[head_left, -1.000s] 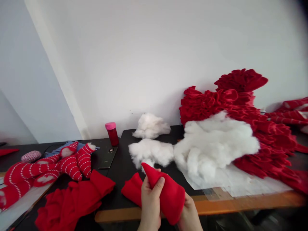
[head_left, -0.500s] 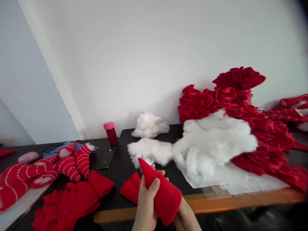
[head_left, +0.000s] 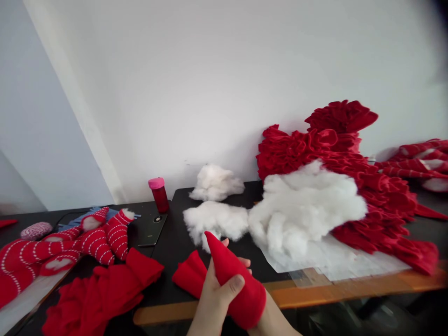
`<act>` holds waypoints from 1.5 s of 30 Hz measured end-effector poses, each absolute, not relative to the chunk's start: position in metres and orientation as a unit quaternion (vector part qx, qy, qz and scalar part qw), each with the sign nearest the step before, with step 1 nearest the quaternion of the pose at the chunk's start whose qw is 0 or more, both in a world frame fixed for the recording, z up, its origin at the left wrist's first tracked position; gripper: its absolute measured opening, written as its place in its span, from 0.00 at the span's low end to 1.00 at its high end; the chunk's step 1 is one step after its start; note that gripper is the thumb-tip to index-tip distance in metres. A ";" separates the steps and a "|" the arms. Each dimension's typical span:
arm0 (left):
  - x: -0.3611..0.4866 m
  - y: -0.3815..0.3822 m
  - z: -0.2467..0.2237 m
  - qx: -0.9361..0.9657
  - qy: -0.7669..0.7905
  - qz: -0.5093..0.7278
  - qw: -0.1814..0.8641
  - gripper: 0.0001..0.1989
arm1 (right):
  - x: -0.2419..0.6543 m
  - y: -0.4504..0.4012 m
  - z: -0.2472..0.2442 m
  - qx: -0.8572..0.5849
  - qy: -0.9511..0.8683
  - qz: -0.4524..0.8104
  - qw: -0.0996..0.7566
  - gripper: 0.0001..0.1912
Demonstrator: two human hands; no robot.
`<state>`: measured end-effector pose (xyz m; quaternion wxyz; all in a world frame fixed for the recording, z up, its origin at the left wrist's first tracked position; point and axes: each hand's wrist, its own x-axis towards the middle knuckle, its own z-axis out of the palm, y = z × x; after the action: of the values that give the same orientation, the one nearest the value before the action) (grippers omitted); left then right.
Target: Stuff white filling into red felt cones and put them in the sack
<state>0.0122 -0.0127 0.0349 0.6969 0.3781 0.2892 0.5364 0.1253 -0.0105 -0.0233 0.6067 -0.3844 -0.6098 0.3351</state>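
A red cone-shaped felt hat (head_left: 236, 270) is held over the table's front edge, its tip pointing up and left. My left hand (head_left: 222, 291) is closed around it, the thumb pressing on the near side and fingertips showing past the far side. My right wrist (head_left: 271, 315) meets the hat's wide end at the lower right; that hand's fingers are hidden, and whether they are inside the hat or behind it I cannot tell. Another red felt piece (head_left: 191, 274) lies just left of my left hand. Beyond the tip sits a tuft of white stuffing (head_left: 217, 219).
A large heap of white stuffing (head_left: 308, 210) and piled red felt pieces (head_left: 381, 196) lie right. Left are folded red felt (head_left: 101, 289), striped stuffed pieces (head_left: 96, 242), a phone (head_left: 153, 231) and a pink-lidded bottle (head_left: 159, 196). A wall (head_left: 210, 84) stands behind.
My left thumb has shifted right and lower across the hat. My right hand has gone further out of sight at the hat's wide end. The view has turned slightly right.
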 end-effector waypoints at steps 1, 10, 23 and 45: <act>0.010 -0.011 0.032 0.359 0.280 0.543 0.705 0.36 | 0.128 -0.015 -0.018 -0.377 -0.623 0.332 0.599 0.14; 0.026 -0.009 0.028 0.298 0.325 0.582 0.683 0.17 | 0.141 -0.025 -0.003 -0.393 -0.660 0.261 0.585 0.20; 0.031 0.020 0.035 0.220 0.365 0.672 0.605 0.11 | 0.116 0.003 0.022 -0.328 -0.333 0.582 0.665 0.09; -0.011 0.053 0.047 0.045 0.290 0.666 0.686 0.16 | 0.161 0.044 -0.008 -0.506 -0.604 -0.010 0.615 0.12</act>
<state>-0.0111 0.0531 0.0466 0.6856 0.0451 0.2898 0.6663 0.1611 0.0438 -0.0084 0.6153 -0.5059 -0.6045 -0.0104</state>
